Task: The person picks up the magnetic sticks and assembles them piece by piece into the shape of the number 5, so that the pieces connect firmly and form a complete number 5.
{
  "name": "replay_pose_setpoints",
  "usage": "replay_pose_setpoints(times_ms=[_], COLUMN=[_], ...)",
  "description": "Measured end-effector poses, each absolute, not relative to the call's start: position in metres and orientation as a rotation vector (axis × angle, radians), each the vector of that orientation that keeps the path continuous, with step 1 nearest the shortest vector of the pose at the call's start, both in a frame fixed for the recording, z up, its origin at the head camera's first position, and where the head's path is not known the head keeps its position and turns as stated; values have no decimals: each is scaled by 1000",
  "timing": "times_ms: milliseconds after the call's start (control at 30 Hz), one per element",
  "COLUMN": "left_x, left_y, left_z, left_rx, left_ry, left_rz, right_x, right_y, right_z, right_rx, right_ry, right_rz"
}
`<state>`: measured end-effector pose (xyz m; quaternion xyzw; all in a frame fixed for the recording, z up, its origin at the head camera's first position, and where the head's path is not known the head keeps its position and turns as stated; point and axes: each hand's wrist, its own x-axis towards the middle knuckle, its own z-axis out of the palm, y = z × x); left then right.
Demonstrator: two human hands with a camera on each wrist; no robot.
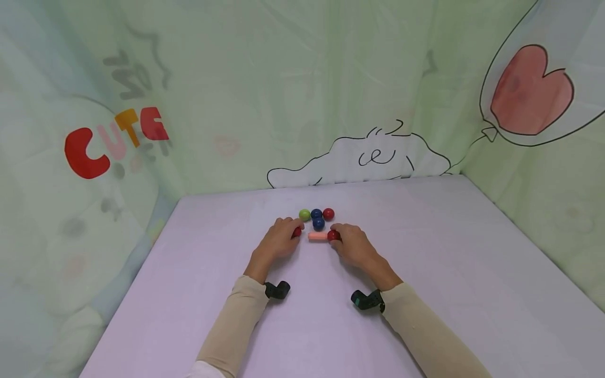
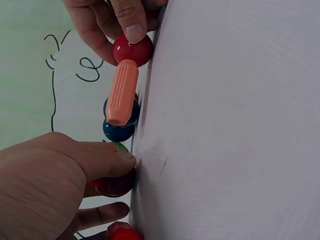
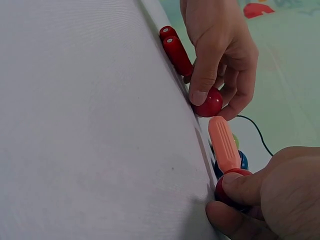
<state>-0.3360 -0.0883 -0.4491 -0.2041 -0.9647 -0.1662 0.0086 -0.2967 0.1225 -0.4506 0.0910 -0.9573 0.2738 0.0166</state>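
Observation:
My left hand (image 1: 280,239) pinches a shiny red ball (image 3: 210,103) between thumb and fingers, low over the table. My right hand (image 1: 353,245) grips another red ball (image 2: 133,50), from which a ridged salmon-coloured stick (image 1: 317,237) points towards the left hand. Stick and ball meet end to end. The two hands face each other, with the stick's free end short of the left hand's ball. Just beyond them sit a green ball (image 1: 304,214), two blue balls, one a nearer blue ball (image 1: 319,224), and a further red ball (image 1: 328,214).
Two red sticks (image 3: 176,54) lie beside the left hand in the right wrist view; that hand hides them from the head view. A pale lilac cloth (image 1: 302,325) covers the table. Printed curtains (image 1: 264,94) stand along its back and sides.

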Motion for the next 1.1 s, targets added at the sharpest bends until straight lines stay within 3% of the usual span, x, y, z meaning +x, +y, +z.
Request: replay_pose_setpoints(times_ms=[333, 1100], left_x=[-333, -329], left_y=[-89, -85], left_z=[-439, -444], left_rx=[-625, -648], left_ry=[-3098, -3087], left_rz=[-771, -756], right_x=[-303, -308], right_y=[125, 127], right_z=[-450, -445], right_rx=[370, 403], right_ry=[-2973, -3013], right_rz=[868, 785])
